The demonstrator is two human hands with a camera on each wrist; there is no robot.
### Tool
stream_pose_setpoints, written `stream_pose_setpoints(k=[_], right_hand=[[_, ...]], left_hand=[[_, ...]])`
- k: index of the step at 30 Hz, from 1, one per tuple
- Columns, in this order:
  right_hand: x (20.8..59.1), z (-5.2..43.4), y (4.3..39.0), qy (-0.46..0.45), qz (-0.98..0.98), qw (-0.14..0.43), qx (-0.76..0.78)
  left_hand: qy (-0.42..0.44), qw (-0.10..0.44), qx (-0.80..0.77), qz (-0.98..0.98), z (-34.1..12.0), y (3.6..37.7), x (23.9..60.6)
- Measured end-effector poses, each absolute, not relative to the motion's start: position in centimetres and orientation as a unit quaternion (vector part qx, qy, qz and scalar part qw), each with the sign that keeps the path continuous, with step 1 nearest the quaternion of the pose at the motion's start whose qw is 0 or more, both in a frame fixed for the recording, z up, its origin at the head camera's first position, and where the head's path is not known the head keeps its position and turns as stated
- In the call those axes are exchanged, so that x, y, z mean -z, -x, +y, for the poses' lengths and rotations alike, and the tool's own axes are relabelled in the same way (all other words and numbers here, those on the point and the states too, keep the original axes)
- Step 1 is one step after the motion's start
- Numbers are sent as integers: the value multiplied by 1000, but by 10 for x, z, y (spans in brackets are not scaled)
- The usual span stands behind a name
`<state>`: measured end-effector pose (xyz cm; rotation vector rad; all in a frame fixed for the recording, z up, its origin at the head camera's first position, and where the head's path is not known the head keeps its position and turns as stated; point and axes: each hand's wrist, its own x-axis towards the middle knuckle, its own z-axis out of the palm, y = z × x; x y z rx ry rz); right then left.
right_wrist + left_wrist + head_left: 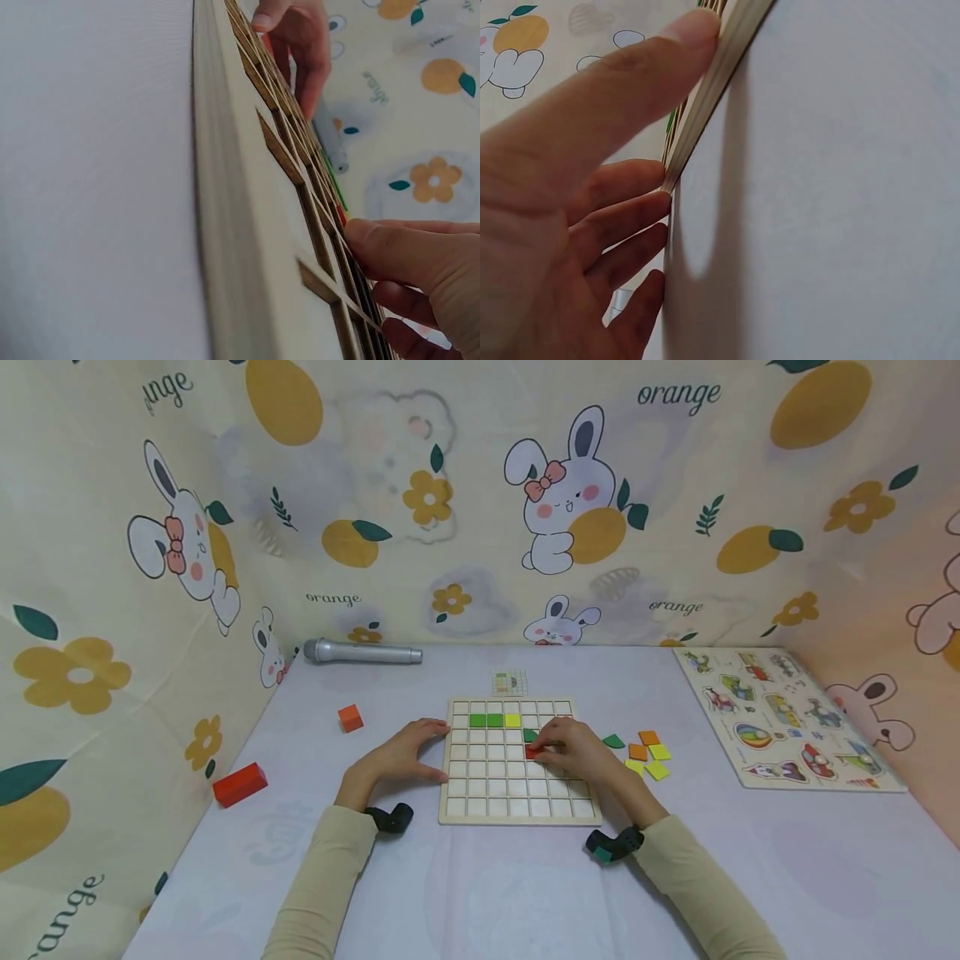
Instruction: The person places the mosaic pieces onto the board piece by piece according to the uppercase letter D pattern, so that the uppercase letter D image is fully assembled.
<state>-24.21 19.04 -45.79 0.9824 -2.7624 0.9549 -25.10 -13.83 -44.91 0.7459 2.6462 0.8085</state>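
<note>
- The wooden grid board (519, 761) lies flat on the table (480, 893), near the middle, with two green tiles (485, 720) and a yellow tile (512, 720) seated in its second row from the far edge.
- The right hand (573, 752) rests over the board's right half; its fingers (405, 251) are curled down onto a red tile (532, 752), pinching or pressing it at a cell just near of a dark green tile (530, 735) — whether the red one is fully seated is hidden.
- The left hand (401, 758) braces the board's left edge, fingers (630, 210) straight and touching the rim, thumb along the top, holding nothing.
- Loose tiles (647, 752) in orange, yellow and green lie just right of the board; an orange cube (350, 717) and a red block (240, 784) sit well to the left, a grey microphone (362, 652) at the far edge, an animal peg puzzle (783, 717) far right.
- Risks, as I judge them: the red tile may catch tilted on a cell's wall if pressed off-centre, and a sideways push could nudge the dark green tile beside it; should the left hand slacken, the board might slide on the smooth table.
</note>
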Motion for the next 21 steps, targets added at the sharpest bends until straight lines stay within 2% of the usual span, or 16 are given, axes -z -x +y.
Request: stream_pose_setpoints(k=[8,15,21], right_hand=[[448,199,240,-264,-905,54,-330],[439,231,243,-242,-902,123,-336],[438,260,237,-228,-910,142,-317]], left_hand=[[-257,140,-274,916,-137,252,450],[-259,136,-271,917,-136,252,449],[-260,138,-266,918,-136,252,447]])
